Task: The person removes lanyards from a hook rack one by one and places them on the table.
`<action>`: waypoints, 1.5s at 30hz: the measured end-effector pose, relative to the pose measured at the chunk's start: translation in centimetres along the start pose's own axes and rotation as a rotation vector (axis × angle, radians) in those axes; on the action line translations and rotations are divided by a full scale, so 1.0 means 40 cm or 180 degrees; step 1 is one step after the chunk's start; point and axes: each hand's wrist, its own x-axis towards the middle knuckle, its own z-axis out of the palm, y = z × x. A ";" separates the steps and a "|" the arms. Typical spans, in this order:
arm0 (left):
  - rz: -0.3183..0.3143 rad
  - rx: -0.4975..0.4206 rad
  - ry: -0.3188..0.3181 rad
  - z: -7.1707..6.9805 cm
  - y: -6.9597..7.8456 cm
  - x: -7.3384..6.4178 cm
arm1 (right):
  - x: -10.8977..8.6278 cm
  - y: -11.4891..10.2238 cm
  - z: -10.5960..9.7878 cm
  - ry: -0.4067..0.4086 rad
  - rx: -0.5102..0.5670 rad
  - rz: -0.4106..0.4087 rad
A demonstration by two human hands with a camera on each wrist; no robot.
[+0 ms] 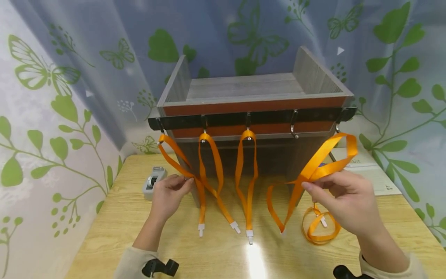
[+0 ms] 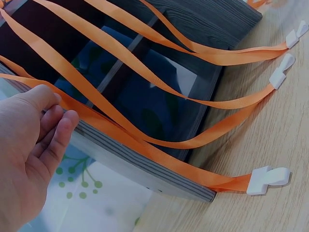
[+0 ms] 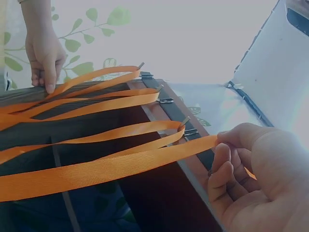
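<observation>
Three orange lanyards hang by their loops from hooks on a black rail [image 1: 226, 119] across the front of a grey wooden box. My left hand [image 1: 172, 193] pinches the strap of the leftmost lanyard [image 1: 175, 164] beside the box's left edge. White clips [image 2: 263, 180] dangle at the lower ends. With thumb and index finger, my right hand [image 1: 348, 197] holds another orange lanyard [image 1: 313, 166], its loop raised close under the rightmost hook [image 1: 337, 127] and its tail drooping left. The fourth hook [image 1: 294, 130] is bare. One more orange lanyard [image 1: 320, 236] lies coiled on the table below my right hand.
The grey box [image 1: 320, 73] stands on a light wooden table [image 1: 115, 232]. A small grey device [image 1: 153, 184] is behind my left hand, and a white paper [image 1: 369, 174] lies beyond my right hand. A leaf-patterned curtain [image 1: 216, 35] closes off the back.
</observation>
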 end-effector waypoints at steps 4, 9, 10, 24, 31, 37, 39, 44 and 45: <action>-0.0008 0.0034 0.0030 0.001 0.000 0.000 | -0.021 0.008 0.004 -0.0045 0.0041 0.0120; 0.0004 -0.0055 0.0032 0.000 -0.002 0.000 | -0.044 0.025 0.009 -0.0084 0.0040 0.0295; 0.0005 -0.0088 0.0026 -0.001 -0.003 -0.001 | -0.049 0.030 0.011 -0.0104 0.0040 0.0308; 0.0018 -0.0048 0.0021 -0.005 0.000 0.002 | -0.024 0.029 0.020 -0.0106 0.0035 -0.0103; 0.0059 -0.0199 -0.0015 -0.005 -0.001 -0.003 | 0.064 -0.016 0.001 0.0060 -0.0050 -0.0520; 0.0176 -0.0229 0.0030 -0.003 -0.005 -0.003 | 0.135 -0.046 -0.018 0.0468 -0.0197 -0.0654; 0.0206 -0.0222 0.0026 -0.003 -0.005 -0.001 | 0.156 -0.058 -0.023 0.0609 -0.0096 -0.0637; 0.0192 -0.0202 -0.0027 -0.003 -0.008 0.000 | 0.198 -0.081 -0.053 0.0638 0.0320 -0.0668; 0.0179 -0.0201 -0.0034 -0.004 -0.008 0.000 | 0.205 -0.082 -0.062 0.0596 0.0408 -0.0678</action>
